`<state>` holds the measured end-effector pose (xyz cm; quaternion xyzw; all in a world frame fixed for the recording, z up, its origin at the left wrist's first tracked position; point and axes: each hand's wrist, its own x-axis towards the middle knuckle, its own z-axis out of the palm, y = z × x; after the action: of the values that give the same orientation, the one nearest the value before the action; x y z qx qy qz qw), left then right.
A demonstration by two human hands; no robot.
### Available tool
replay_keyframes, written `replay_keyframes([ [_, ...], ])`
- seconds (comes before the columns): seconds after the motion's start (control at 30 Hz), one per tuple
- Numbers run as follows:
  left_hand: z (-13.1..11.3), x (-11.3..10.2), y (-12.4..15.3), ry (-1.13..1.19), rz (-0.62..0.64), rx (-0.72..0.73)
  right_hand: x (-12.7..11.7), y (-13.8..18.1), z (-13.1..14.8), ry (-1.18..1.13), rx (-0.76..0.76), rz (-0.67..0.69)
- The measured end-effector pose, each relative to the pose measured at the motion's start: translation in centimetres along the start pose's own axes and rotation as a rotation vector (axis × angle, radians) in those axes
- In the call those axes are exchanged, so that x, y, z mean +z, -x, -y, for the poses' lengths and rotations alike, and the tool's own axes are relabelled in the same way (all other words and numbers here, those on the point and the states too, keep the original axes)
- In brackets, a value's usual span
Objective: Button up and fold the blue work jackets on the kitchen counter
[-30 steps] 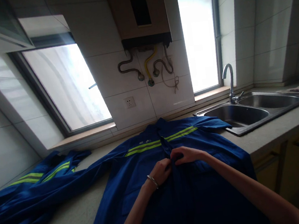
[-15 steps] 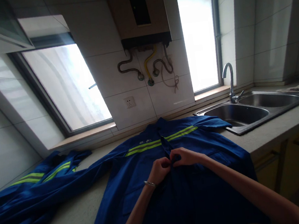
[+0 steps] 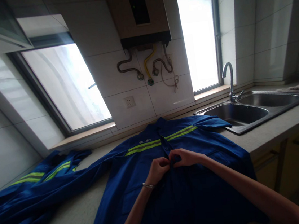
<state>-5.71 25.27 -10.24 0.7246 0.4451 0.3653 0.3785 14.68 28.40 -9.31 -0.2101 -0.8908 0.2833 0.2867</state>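
A blue work jacket (image 3: 140, 171) with a yellow-green and grey stripe across its chest lies spread on the counter, collar toward the wall. My left hand (image 3: 158, 169) pinches the edge of its front opening, about halfway down. Close against it, my right hand (image 3: 183, 157) pinches the other side of the same opening, thumb and forefinger curled round the cloth. Whether a button sits between the fingertips is too small and dark to tell. Above the hands the front placket stands slightly apart.
Another blue garment (image 3: 35, 180) with similar stripes lies bunched on the counter (image 3: 70, 223) at the left. A double steel sink (image 3: 237, 114) with a faucet (image 3: 230, 80) is set into the counter on the right, close to one sleeve. A water heater (image 3: 140, 15) hangs on the wall.
My two hands stay together at the jacket's front opening; the left has shifted very slightly left. The jacket lies as before.
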Motion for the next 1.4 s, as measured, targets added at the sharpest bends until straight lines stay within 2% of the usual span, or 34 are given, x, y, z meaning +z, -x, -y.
replay_keyframes([
  [0.17, 0.0, -0.3, 0.1, 0.060, 0.046, -0.018, 0.3, 0.0, -0.5, 0.038, 0.005, -0.021],
  [0.63, -0.1, -0.1, 0.0, 0.131, 0.029, -0.074, 0.7, 0.1, 0.1, 0.132, -0.038, -0.069],
  [0.83, 0.0, 0.1, 0.0, 0.303, 0.045, -0.104, 0.6, 0.2, 0.2, 0.147, -0.017, -0.062],
  [1.07, 0.8, 0.2, -0.1, 0.245, 0.063, -0.027, 0.4, 0.0, 0.2, 0.112, -0.047, -0.027],
  [1.4, 0.1, 0.4, -0.1, 0.243, 0.005, -0.053, -0.3, 0.1, 0.5, 0.025, -0.030, -0.014],
])
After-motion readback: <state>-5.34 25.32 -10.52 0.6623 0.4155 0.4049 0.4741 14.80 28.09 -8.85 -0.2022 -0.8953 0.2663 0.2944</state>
